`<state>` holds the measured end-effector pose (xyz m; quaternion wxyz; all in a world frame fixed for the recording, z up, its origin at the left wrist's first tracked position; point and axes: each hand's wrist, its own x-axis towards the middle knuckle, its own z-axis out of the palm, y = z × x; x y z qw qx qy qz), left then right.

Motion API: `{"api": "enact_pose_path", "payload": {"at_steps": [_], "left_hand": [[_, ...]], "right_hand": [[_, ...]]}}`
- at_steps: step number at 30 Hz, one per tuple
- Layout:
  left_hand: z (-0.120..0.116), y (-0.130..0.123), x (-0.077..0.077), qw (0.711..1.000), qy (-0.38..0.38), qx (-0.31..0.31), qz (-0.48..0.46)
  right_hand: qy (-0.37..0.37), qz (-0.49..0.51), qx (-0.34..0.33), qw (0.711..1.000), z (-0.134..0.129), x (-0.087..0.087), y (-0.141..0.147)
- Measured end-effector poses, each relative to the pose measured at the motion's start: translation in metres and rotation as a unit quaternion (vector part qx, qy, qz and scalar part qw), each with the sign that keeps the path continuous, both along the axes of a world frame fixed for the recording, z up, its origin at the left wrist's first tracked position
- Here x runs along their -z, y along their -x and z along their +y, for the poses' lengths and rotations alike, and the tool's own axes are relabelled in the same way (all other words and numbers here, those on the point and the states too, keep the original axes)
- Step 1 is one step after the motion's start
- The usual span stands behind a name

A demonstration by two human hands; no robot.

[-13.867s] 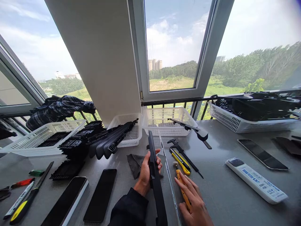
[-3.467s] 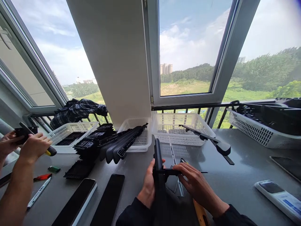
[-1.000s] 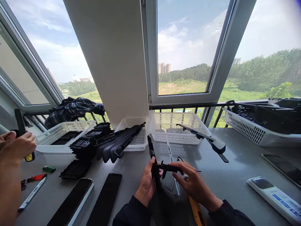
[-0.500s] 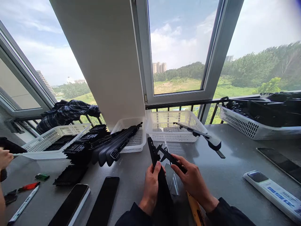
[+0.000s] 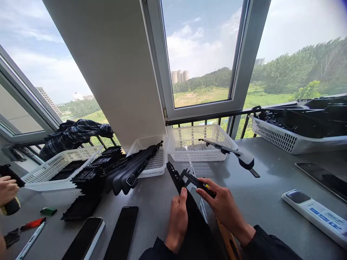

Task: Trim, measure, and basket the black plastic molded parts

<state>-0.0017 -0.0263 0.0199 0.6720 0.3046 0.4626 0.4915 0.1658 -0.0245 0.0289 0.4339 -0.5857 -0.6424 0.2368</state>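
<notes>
My left hand (image 5: 177,218) is closed around a long black plastic part (image 5: 193,220), its thumb lying along the top. The part's narrow slotted end points away from me. In my right hand (image 5: 226,209) is a black caliper (image 5: 199,183), pinched between thumb and fingers. Its jaws are at the edge of the black part near the slotted end; whether they touch it I cannot tell. Under my hands a clear strip (image 5: 202,209) and a yellow-orange tool (image 5: 227,238) lie on the table, both partly covered.
White baskets (image 5: 202,157) line the back of the grey table. Long black parts (image 5: 130,169) lean on one, beside stacked black pieces (image 5: 93,178). Phones (image 5: 121,233), a white handheld device (image 5: 316,216) and a marker (image 5: 31,242) lie around. Another person's hand (image 5: 8,189) is at far left.
The black part has tilted and its far end shifted slightly left. A yellow spot on the caliper now shows. The other person's hand has come further into view, holding something dark. My view has turned slightly.
</notes>
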Motion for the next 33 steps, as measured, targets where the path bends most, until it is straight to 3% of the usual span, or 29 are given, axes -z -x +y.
{"api": "enact_pose_path", "payload": {"at_steps": [3,5,10,15,20,26,33], "left_hand": [[-0.004,0.001,-0.004,0.991,-0.044,-0.055,0.111],[-0.005,0.001,-0.007,0.988,-0.057,-0.047,0.139],[-0.004,-0.001,-0.009,0.990,-0.071,0.037,0.114],[-0.007,-0.004,-0.016,0.984,-0.131,0.015,0.122],[-0.011,-0.003,-0.024,0.980,-0.132,0.001,0.151],[-0.011,-0.007,-0.018,0.984,-0.126,-0.003,0.125],[-0.015,-0.015,-0.008,0.987,-0.130,0.005,0.096]], "right_hand": [[0.006,-0.002,0.003,1.000,0.000,0.000,-0.002],[0.011,0.000,-0.002,1.000,0.001,0.001,-0.004],[0.018,-0.001,-0.012,1.000,0.005,0.000,-0.011],[0.060,-0.034,-0.098,0.993,0.000,-0.018,-0.010],[0.034,-0.017,-0.164,0.986,-0.003,-0.035,-0.023],[0.020,-0.023,-0.135,0.990,0.004,-0.043,-0.051],[-0.006,-0.080,-0.134,0.988,-0.007,-0.048,-0.031]]}}
